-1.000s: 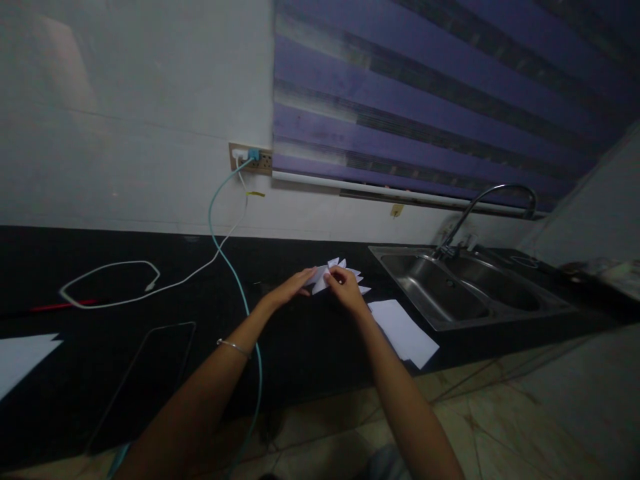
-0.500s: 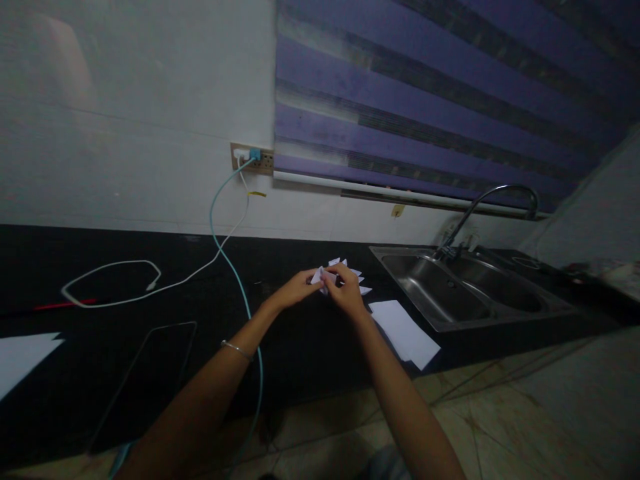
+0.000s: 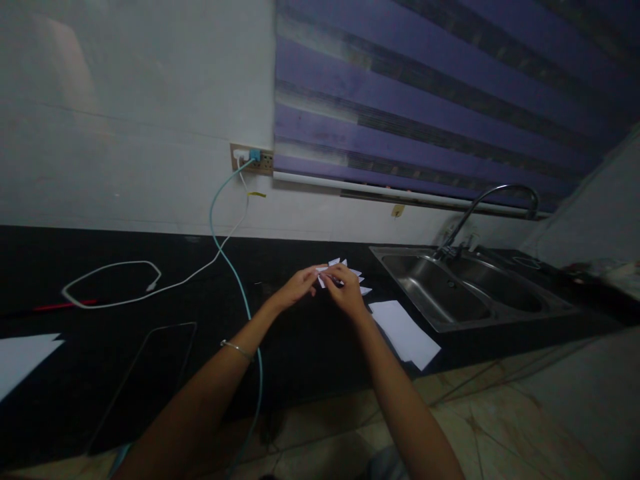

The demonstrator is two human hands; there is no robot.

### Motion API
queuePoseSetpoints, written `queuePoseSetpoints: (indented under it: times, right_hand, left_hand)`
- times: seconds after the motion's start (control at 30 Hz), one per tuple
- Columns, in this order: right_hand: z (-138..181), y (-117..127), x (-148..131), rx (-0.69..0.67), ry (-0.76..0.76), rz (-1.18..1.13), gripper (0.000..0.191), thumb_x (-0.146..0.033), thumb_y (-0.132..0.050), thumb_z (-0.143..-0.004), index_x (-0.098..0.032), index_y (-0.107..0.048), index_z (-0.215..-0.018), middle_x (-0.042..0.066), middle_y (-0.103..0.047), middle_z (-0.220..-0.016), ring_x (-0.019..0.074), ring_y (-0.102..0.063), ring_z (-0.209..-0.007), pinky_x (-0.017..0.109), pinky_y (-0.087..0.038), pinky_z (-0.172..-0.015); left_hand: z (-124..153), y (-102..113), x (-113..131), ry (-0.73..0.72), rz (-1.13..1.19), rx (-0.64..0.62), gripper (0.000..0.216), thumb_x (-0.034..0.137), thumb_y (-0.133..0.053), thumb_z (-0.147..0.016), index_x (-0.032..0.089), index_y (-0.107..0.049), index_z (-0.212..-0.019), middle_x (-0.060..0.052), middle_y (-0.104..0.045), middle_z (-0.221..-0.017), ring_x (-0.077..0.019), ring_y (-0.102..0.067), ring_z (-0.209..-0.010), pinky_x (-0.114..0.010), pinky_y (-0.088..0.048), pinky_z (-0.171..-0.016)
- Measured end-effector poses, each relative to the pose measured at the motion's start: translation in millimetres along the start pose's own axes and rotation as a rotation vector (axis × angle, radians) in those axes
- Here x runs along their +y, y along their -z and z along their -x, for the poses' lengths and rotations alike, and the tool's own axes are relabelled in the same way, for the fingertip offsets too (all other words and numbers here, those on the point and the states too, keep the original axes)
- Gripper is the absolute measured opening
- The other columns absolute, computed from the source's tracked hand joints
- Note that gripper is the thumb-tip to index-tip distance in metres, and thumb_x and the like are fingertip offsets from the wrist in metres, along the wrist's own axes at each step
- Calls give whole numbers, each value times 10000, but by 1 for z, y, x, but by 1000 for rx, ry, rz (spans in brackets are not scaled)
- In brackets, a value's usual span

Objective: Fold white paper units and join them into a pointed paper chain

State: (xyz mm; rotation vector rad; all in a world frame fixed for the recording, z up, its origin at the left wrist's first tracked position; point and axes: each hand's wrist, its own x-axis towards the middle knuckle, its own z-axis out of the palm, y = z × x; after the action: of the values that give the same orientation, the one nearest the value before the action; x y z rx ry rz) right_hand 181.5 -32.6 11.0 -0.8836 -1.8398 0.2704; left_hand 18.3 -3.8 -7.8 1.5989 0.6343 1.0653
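Observation:
Over the black counter (image 3: 300, 333), my left hand (image 3: 296, 288) and my right hand (image 3: 345, 288) meet with fingers pinched on a small folded white paper piece (image 3: 321, 279). Just behind the hands lie several small folded white paper pieces (image 3: 356, 275) in a cluster on the counter. A bracelet circles my left wrist. White paper sheets (image 3: 406, 331) lie flat to the right of my right forearm.
A steel double sink (image 3: 450, 293) with a curved tap (image 3: 493, 200) sits at the right. A teal cable (image 3: 235, 273) and a white cable (image 3: 110, 283) run from the wall socket (image 3: 251, 159). A dark phone (image 3: 150, 373) and another white sheet (image 3: 23, 357) lie at the left.
My hands have drawn closer together on the small paper piece, and less of it shows between the fingers. Nothing else has moved.

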Motion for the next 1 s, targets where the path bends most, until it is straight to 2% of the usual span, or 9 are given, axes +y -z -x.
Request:
queuePoseSetpoints:
  times: [0.07,0.13,0.27,0.43,0.5,0.63,0.87,1.0]
  right_hand:
    - [-1,0,-1,22,-20,-4,185,-318,-547,-860,-207,-693,-884,60,-637,-846,193,-569,-811,325,-440,-748]
    - [-1,-1,1,49,-36,-2,190,-326,-552,-855,-197,-690,-867,53,-655,-827,184,-580,-775,313,-444,-722]
    - [-1,0,5,95,-93,-35,190,-331,-573,-835,-188,-694,-862,47,-678,-814,177,-601,-739,297,-460,-690]
    - [-2,4,2,99,-107,-103,172,-329,-604,-812,-188,-701,-828,51,-665,-812,183,-600,-762,301,-468,-699]
    - [-3,5,-1,110,-74,-84,157,-329,-624,-799,-196,-708,-803,49,-637,-815,178,-581,-776,298,-457,-698]
    - [-4,6,-4,129,-77,-37,153,-334,-639,-788,-204,-718,-788,26,-565,-748,153,-520,-701,275,-412,-622]
    - [-4,6,0,105,-118,-69,135,-281,-611,-795,-177,-695,-775,0,-533,-660,135,-475,-623,269,-373,-595]
    - [-5,3,2,142,-133,-45,148,-319,-624,-783,-183,-678,-757,3,-511,-709,137,-484,-665,267,-397,-621]
  left_hand:
    - [0,1,-1,-42,-29,16,569,497,-506,-851,149,-491,-1301,-110,-614,-1062,-84,-510,-618,-197,-416,-522]
    - [1,1,-1,-70,-52,15,543,481,-500,-859,148,-507,-1288,-118,-614,-1088,-87,-516,-622,-198,-425,-523]
    - [4,0,5,-103,-94,21,496,461,-516,-854,131,-565,-1221,-105,-650,-983,-83,-519,-578,-207,-435,-526]
    - [6,0,14,-111,-154,116,403,427,-544,-842,133,-631,-1104,-64,-667,-862,-79,-525,-540,-200,-423,-508]
    - [5,2,14,-132,-170,185,337,401,-584,-820,133,-659,-1009,-63,-674,-862,-102,-576,-612,-203,-447,-548]
    - [2,3,12,-178,-173,285,241,344,-650,-772,130,-668,-881,-73,-688,-890,-165,-635,-828,-258,-497,-749]
    - [3,3,11,-139,-121,270,188,281,-680,-738,130,-643,-843,-69,-693,-882,-176,-652,-857,-326,-500,-836]
    - [2,0,8,-126,-118,247,166,266,-681,-731,132,-617,-806,-58,-688,-852,-167,-656,-842,-329,-506,-829]
